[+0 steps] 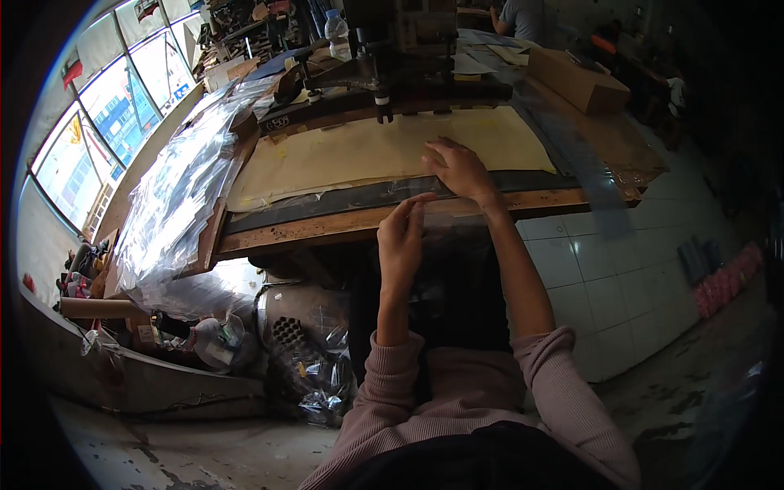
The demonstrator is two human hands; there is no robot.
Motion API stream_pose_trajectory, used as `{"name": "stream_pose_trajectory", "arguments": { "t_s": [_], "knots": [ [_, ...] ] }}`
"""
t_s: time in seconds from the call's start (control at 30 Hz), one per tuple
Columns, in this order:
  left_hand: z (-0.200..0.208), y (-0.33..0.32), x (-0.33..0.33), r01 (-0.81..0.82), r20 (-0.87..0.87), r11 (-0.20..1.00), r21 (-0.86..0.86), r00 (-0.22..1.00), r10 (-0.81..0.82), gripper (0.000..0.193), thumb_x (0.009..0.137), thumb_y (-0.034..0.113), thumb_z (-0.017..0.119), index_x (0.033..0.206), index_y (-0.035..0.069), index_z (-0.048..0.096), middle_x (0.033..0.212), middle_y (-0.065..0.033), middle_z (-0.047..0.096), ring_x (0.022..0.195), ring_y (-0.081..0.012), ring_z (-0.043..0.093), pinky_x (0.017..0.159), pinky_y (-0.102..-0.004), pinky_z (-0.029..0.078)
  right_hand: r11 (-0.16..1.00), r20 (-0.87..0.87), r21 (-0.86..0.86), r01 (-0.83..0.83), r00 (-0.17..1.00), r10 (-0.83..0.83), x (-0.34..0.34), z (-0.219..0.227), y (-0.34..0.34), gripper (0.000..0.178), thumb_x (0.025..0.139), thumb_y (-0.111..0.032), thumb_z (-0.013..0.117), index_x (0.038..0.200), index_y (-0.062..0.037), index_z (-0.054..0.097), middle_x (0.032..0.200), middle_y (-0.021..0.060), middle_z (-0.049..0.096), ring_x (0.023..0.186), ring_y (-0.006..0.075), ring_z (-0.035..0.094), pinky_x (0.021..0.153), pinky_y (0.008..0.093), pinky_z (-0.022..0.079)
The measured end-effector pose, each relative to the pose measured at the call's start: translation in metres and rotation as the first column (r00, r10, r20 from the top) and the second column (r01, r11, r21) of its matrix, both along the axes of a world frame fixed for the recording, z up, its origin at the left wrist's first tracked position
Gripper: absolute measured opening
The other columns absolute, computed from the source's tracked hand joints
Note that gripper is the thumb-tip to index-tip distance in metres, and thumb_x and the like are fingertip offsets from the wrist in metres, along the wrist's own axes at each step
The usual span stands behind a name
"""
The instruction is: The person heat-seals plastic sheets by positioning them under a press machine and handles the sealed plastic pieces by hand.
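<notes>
In front of me, on a wooden-edged worktable (327,233), lies a wide tan sheet (343,159) with a dark strip (286,211) along its near side. Just off the table's front edge is my left hand (400,231), thumb and fingers drawn together; what they hold, if anything, I cannot make out. My right hand (459,169) is over the right half of the tan sheet, fingers stretched leftward and apart, with nothing seen in it. Beyond the sheet stands a dark machine (384,77) with a horizontal bar.
Clear plastic sheets (175,192) pile up at the table's left, and more plastic (604,192) hangs over its right corner. A cardboard box (578,80) sits at the back right. Below left are a cardboard tube (102,308) and plastic waste (322,392). Another person (521,18) is at the far back.
</notes>
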State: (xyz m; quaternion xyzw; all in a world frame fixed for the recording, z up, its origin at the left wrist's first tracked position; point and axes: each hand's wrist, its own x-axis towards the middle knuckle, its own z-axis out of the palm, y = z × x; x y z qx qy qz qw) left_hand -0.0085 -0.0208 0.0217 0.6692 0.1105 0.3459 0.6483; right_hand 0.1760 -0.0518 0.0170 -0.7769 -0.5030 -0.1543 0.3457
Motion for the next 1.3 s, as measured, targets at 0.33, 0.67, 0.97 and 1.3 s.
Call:
{"name": "stream_pose_trajectory", "arguments": {
  "t_s": [0.33,0.67,0.97,1.3],
  "knots": [
    [0.045,-0.044,-0.04,0.093,-0.089,0.962,0.257,0.993,-0.072,0.023,0.091,0.005,0.043,0.105,-0.002,0.059,0.076,0.0024,0.06,0.059,-0.0017,0.048,0.054,-0.0169,0.041,1.0,-0.011,0.011,0.005,1.0,-0.005,-0.003,0.004,-0.003,0.034,0.079,-0.027,0.058,0.105,-0.0039,0.06,0.102,0.0124,0.061,0.095,0.0306,0.057,0.086,0.0377,0.044],
    [0.04,-0.006,-0.052,0.475,-0.412,0.8,0.366,0.854,-0.319,0.018,0.082,0.006,0.059,0.099,0.003,0.059,0.079,-0.0044,0.063,0.073,-0.0105,0.063,0.065,-0.0252,0.049,0.973,-0.018,-0.199,0.117,0.992,-0.123,0.023,0.028,0.0,0.028,0.074,-0.015,0.065,0.1,-0.0033,0.063,0.089,0.0113,0.065,0.082,0.023,0.062,0.072,0.0342,0.047],
    [-0.022,0.053,-0.031,0.72,-0.164,0.675,0.158,0.693,-0.702,0.015,0.077,0.004,0.065,0.088,0.002,0.055,0.095,-0.0068,0.063,0.095,-0.013,0.058,0.078,-0.0263,0.046,0.989,-0.271,-0.01,-0.148,0.952,0.14,0.018,0.105,-0.023,0.023,0.082,-0.021,0.064,0.077,0.0016,0.063,0.062,0.0022,0.058,0.057,0.0064,0.052,0.056,0.0224,0.041],
    [-0.036,0.056,-0.025,0.688,-0.151,0.72,0.095,0.724,-0.673,0.013,0.077,0.001,0.064,0.087,0.002,0.055,0.087,-0.0021,0.058,0.085,-0.0094,0.054,0.076,-0.0239,0.044,0.96,-0.281,0.07,-0.272,0.918,0.281,-0.005,0.141,-0.034,0.035,0.084,-0.033,0.061,0.069,-0.0017,0.064,0.051,-0.0008,0.052,0.047,0.005,0.045,0.047,0.0232,0.035]
  ]
}}
